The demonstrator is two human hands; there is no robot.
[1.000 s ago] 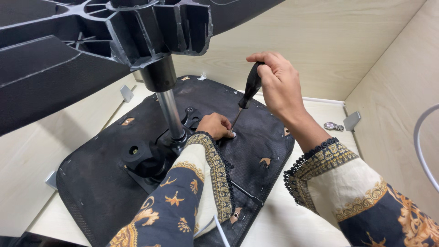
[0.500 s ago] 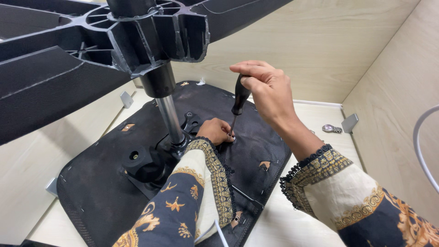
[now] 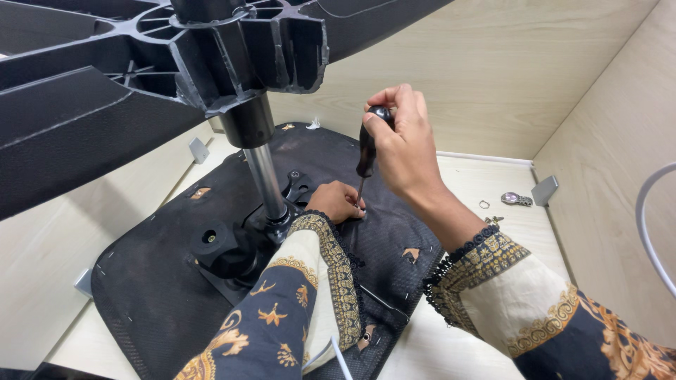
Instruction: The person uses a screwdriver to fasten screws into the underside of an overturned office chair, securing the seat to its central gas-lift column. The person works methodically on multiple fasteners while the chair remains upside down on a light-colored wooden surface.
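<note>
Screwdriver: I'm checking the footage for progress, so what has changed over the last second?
The right hand has swung the screwdriver from a slant to nearly upright, moving left over the left hand, with its grip now over the handle's top. The left hand has stayed at the tip, on the seat underside; the chair base has not moved.

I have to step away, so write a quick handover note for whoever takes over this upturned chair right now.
Right hand: gripping the black screwdriver upright, tip down at the seat underside.
Left hand: resting on the seat by the screwdriver tip, steadying that spot; whatever it pinches is too small to tell.
Chair: upside down on the table, metal column and black star base sticking up.
Done: column and base look fitted to the seat mechanism.
Left: the fastening under the tip looks unfinished. Small metal parts lie by the right wall.
</note>
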